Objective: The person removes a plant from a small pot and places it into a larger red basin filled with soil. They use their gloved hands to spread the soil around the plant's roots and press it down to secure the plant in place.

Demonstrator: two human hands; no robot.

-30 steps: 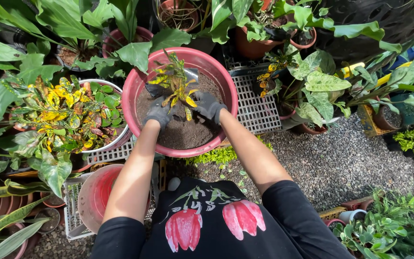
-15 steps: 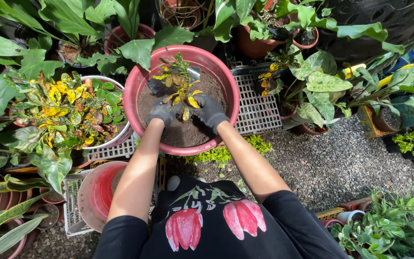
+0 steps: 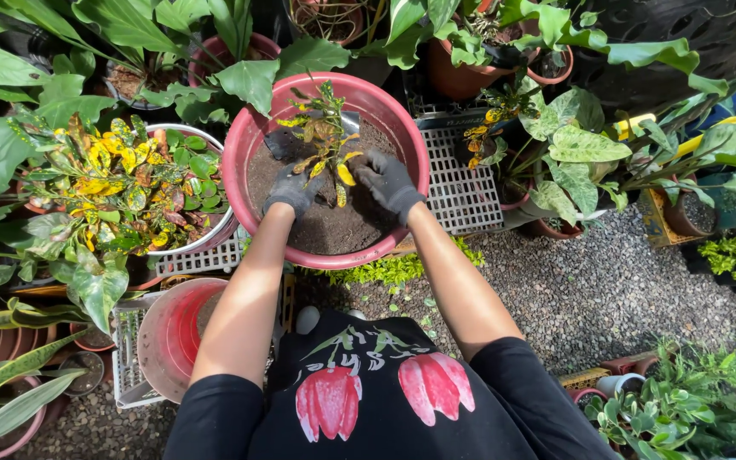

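A large red pot [image 3: 405, 145] filled with dark soil [image 3: 327, 228] stands in front of me. A small croton plant [image 3: 327, 140] with yellow and green leaves rises upright from the middle of the soil. My left hand [image 3: 291, 191], in a dark glove, rests on the soil at the plant's left side. My right hand [image 3: 388, 182], also gloved, presses the soil on the plant's right side. Both hands sit close to the stem, fingers spread, holding nothing. A dark trowel blade [image 3: 280, 145] lies in the soil behind the plant.
A bushy croton in a white pot [image 3: 206, 240] stands to the left. White plastic crates [image 3: 455, 189] lie under and beside the red pot. An empty red pot [image 3: 172, 336] lies tilted near my left elbow. Potted plants ring the spot; grey gravel [image 3: 606, 298] covers the ground at right.
Both gloved hands have stayed beside the plant's stem, shifting slightly on the soil. The view has drifted a little, so the pot sits a bit higher in frame.
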